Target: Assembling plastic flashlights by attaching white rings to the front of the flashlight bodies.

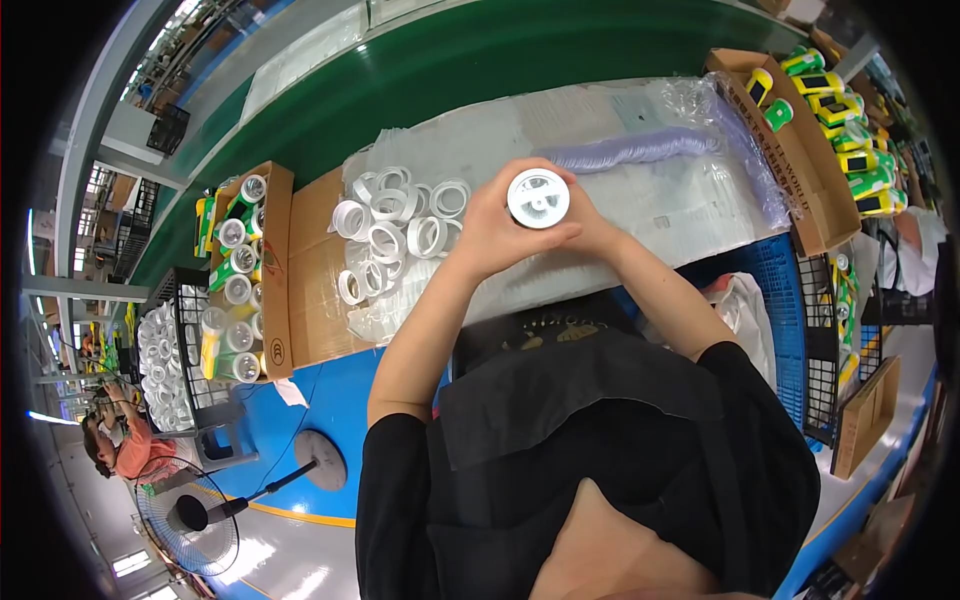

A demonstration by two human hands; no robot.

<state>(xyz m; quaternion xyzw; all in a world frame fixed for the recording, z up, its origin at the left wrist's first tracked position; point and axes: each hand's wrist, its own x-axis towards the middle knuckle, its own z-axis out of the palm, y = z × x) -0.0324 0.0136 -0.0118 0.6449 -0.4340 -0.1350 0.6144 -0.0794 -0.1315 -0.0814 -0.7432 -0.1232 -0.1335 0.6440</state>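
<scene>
Above the worktable I hold a round, white-rimmed cylinder (pixel 538 198) with its shiny, spoked end facing up; its sides are mostly hidden by my fingers. My left hand (pixel 487 228) is closed around its left and near side, the thumb lying along the rim. From the right, my right hand (pixel 592 222) closes on the cylinder, with its fingers partly hidden behind it. To the left of my hands lies a loose pile of white plastic rings (pixel 388 242) on the plastic-wrapped table cover (pixel 510 125).
At left, a cardboard box (pixel 283 270) holds several green-and-yellow cylinders with clear ends. A crate (pixel 190 345) of clear parts stands beyond it. Rolled purple plastic sleeving (pixel 640 150) lies behind my hands. Another box (pixel 800 190) stands at right. A floor fan (pixel 190 515) and a person (pixel 140 450) are lower left.
</scene>
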